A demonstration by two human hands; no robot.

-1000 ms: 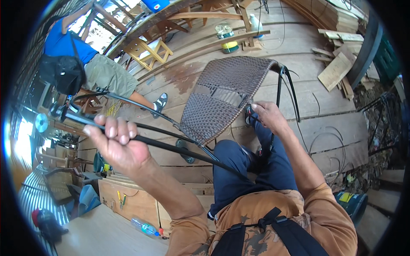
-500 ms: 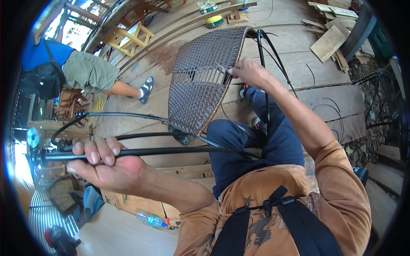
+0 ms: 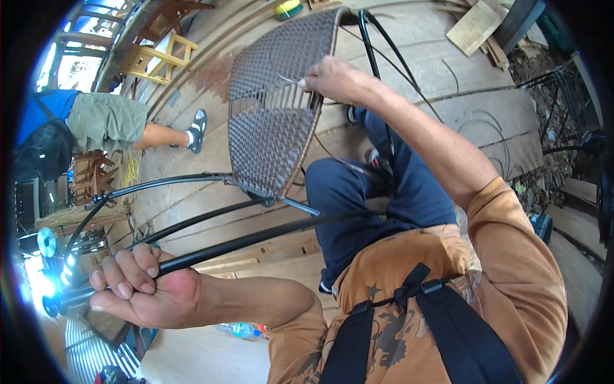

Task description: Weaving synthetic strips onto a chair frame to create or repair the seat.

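Note:
A chair with a brown woven panel (image 3: 272, 137) and a black tubular frame (image 3: 220, 248) leans across in front of my knees. At the lower left, my left hand (image 3: 144, 288) is wrapped round one of the black tubes. My right hand (image 3: 336, 80) is closed in a pinch at the panel's right edge, with a thin brown weaving strand (image 3: 281, 75) at its fingertips. Next to those fingers, a band of the panel shows open gaps between its bars. More black tubes (image 3: 368, 45) rise beyond my right hand.
A person in khaki shorts (image 3: 105, 120) stands at the left, near a small yellow wooden stool (image 3: 160, 59). Loose boards (image 3: 476, 29) lie at the far right, and cut strands (image 3: 489, 131) on the floor. A plastic bottle (image 3: 240, 329) lies near my left elbow.
The chair's left tubes have tilted downward with my left hand, which still grips one. My right hand stays at the panel edge with the strand. The whole view has shifted a little.

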